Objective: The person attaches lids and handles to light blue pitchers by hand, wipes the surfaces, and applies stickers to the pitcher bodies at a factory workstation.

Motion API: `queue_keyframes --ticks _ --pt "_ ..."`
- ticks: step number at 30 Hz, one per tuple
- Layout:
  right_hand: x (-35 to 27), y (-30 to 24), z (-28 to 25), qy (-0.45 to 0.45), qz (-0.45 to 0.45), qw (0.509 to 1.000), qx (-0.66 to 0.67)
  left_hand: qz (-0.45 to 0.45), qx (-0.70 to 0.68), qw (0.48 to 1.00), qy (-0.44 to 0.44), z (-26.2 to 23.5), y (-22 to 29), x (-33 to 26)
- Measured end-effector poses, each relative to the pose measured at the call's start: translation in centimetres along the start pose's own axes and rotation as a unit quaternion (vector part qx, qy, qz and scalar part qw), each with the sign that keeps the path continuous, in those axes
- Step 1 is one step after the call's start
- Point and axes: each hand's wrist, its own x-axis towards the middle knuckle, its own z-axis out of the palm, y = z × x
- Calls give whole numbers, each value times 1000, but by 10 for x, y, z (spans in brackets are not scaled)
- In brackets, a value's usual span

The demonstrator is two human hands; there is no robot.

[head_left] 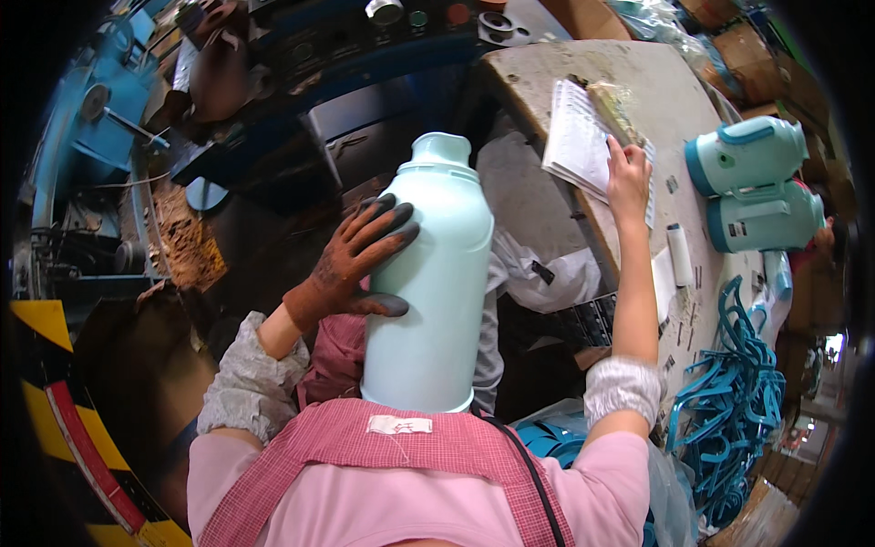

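Observation:
A pale mint vacuum flask body (433,283) stands upright against my lap, its spouted neck at the top. My left hand (351,264), in a rust-brown glove with dark fingertips, lies on the flask's left side with fingers and thumb spread. On the bench to the right, my bare right hand (629,178) is over a stack of white paper sheets (576,137). Its fingers are bent close together at the paper; whatever is between them is too small to make out. A bundle in clear wrap (612,108) lies on the sheets.
Two finished mint flasks (749,155) with blue-green handles lie on the worn bench (592,59). A white roll (679,255) is nearer me. Blue-green plastic handles (729,410) are heaped at the right. Blue machinery (100,118) and a yellow-black striped barrier (68,419) are on the left.

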Motion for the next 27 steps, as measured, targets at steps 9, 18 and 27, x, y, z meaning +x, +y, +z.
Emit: queue_keyframes --ticks 9,18,27 --pt "-132 -213 -122 -2 -3 929 369 12 3 1000 9 6 -8 -10" --pt "-139 -242 -119 -21 52 947 316 45 32 998 -1 -8 0 1" --pt "-138 -225 -117 -38 16 967 252 66 160 971 -164 -42 33 36"
